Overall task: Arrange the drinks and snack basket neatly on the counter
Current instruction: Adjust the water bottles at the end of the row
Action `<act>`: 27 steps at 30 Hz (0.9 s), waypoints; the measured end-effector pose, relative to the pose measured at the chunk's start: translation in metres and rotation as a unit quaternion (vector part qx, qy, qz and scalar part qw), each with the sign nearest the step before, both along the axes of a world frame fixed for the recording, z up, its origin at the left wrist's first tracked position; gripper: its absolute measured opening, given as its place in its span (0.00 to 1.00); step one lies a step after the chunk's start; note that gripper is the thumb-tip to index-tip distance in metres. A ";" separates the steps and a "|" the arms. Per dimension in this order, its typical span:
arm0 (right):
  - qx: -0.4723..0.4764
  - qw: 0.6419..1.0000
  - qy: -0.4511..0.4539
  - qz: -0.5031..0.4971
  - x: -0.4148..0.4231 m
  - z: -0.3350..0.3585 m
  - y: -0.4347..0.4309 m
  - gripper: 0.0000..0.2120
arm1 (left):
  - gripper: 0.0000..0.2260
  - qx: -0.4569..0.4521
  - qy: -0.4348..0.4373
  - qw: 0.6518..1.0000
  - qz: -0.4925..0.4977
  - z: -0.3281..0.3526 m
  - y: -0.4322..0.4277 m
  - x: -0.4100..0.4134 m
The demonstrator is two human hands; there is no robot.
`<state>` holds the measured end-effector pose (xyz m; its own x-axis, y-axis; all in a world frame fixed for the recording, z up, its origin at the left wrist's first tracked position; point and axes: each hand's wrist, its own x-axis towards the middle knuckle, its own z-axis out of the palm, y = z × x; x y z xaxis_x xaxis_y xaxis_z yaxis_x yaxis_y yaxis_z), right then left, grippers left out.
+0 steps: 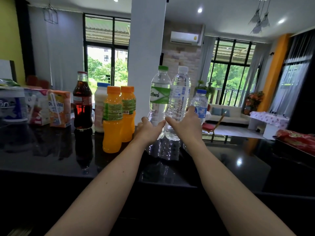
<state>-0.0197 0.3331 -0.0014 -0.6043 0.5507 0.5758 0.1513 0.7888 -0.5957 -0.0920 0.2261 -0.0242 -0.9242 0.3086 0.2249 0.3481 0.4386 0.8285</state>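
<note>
Two bare arms reached out over a shiny black counter [51,160]. The left hand [150,129] was wrapped around the bottom of a tall water bottle with a green cap [159,99]. The right hand [185,126] was wrapped around the bottom of a tall water bottle with a white cap [180,97]. The two bottles stood upright, touching side by side, near the far edge of the counter. A small water bottle with a blue cap [200,104] stood just behind the right hand.

To the left of the hands stood two orange juice bottles [113,120], one in front of the other. Behind them was a white milk bottle [99,106] with a blue cap. Next came a dark cola bottle [82,101] with a red cap. Farther left, along the far edge, were an orange drink carton [59,109], a pink drink carton [38,108] and a white and blue tub [12,104]. A red packet [296,139] lay at the right edge of the counter, well apart from the drinks.
</note>
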 end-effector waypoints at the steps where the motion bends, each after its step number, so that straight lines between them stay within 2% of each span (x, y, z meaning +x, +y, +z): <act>1: 0.010 1.000 -0.003 -0.007 0.000 0.000 0.000 0.42 | 0.33 0.031 -0.008 0.999 -0.012 0.001 0.001 0.000; 4: 0.005 1.000 -0.014 -0.019 0.000 0.002 0.002 0.40 | 0.28 0.084 -0.024 0.996 -0.024 0.003 0.001 0.001; 8: -0.017 0.999 -0.026 -0.021 0.000 0.001 0.001 0.32 | 0.28 0.064 0.002 0.998 -0.020 0.001 -0.002 0.002; 14: -0.027 0.999 -0.035 -0.014 0.000 0.002 0.000 0.29 | 0.32 0.014 0.053 0.998 0.031 -0.001 0.001 0.001; 20: -0.044 0.998 -0.034 0.005 -0.002 -0.001 -0.001 0.31 | 0.33 0.000 0.075 0.995 0.061 -0.001 0.002 0.000; 24: -0.037 0.996 -0.079 -0.001 -0.002 -0.002 0.000 0.41 | 0.35 -0.014 0.073 0.995 0.065 -0.001 0.004 0.001; 27: -0.059 0.994 -0.090 0.008 -0.002 -0.001 0.001 0.40 | 0.33 -0.015 0.062 0.996 0.062 -0.001 0.004 0.001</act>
<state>-0.0220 0.3341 -0.0028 -0.7015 0.5966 0.3898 0.2512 0.7188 -0.6482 -0.0905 0.2299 -0.0255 -0.9211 0.2028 0.3323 0.3890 0.5092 0.7677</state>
